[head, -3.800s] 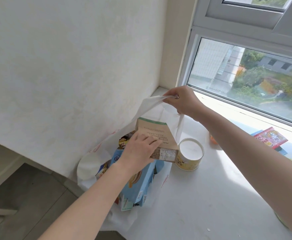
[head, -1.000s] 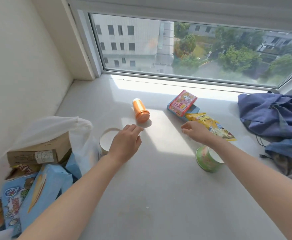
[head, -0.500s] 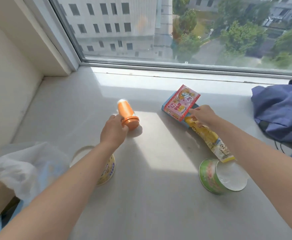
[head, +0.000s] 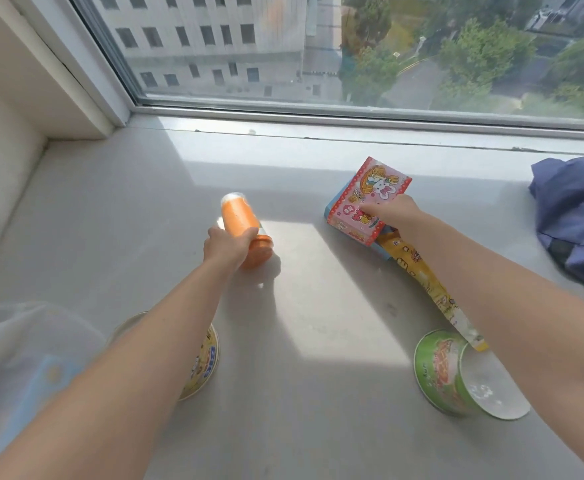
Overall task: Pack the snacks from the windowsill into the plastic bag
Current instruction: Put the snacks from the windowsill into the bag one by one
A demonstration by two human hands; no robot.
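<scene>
Head view: left hand [head: 228,249] grips the orange bottle [head: 240,220], tilted with its cap end lowest, right hand [head: 392,214] pinches the pink snack box [head: 370,199] on the windowsill [head: 318,306]; the plastic bag [head: 24,358] lies near-left of both, closer to the left arm, so the bottle probably goes first.

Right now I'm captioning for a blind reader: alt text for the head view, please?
On a sunlit windowsill, a person's left hand grips an orange bottle while the right hand holds a pink snack packet. Nearer lie a green cup, a yellow cup, a yellow packet and the plastic bag.
</scene>
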